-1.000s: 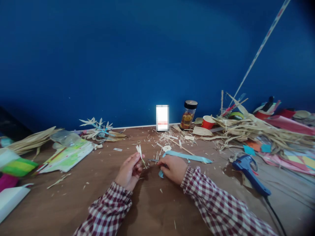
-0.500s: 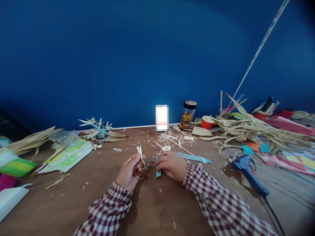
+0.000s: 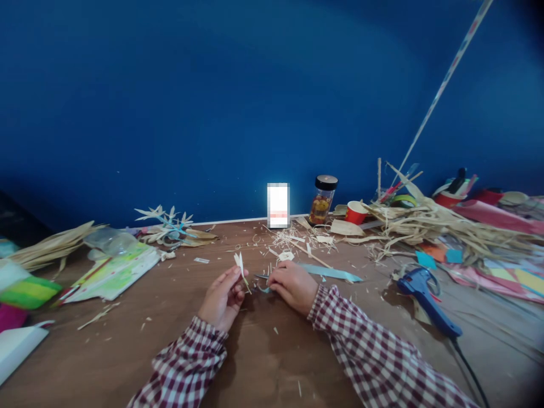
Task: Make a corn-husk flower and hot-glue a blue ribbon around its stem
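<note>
at lower centre of the frame, the left hand [image 3: 223, 297] pinches a pale straw piece [image 3: 239, 264] upright. the right hand [image 3: 292, 286], just beside it, is closed on a blue strip [image 3: 329, 272] lying on the table [image 3: 263, 362].

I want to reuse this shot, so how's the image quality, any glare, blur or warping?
Head view: the white card by the wall is blown out and pixelated; the corners darken; the wall's base bows, wide-angle warping; the hands and glue gun look fairly sharp, the left-edge clutter soft.
</note>
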`<action>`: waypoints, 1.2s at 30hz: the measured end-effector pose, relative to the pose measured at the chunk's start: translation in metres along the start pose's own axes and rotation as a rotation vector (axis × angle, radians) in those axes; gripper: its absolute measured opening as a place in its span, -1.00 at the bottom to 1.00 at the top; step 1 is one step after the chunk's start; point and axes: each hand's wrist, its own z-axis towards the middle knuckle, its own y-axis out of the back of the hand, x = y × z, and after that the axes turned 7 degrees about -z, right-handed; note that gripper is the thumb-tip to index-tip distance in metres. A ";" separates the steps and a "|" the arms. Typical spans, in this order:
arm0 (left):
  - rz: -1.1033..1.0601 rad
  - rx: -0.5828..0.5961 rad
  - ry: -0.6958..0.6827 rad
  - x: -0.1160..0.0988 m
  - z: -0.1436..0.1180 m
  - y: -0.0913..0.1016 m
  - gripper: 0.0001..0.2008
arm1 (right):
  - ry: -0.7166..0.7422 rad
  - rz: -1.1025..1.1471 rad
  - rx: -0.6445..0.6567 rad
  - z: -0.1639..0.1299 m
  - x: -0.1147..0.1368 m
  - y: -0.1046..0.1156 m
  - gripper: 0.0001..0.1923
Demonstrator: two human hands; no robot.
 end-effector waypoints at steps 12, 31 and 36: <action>0.006 -0.021 0.006 0.000 0.000 -0.001 -0.94 | -0.242 0.711 -0.053 0.002 -0.001 0.001 -0.79; -0.014 0.139 0.044 0.004 -0.012 -0.009 -0.85 | -0.341 0.572 -0.089 0.000 0.038 -0.017 -0.82; 0.061 0.142 0.061 0.011 -0.015 -0.008 -0.76 | -0.423 0.941 -0.057 0.003 0.035 -0.020 -0.76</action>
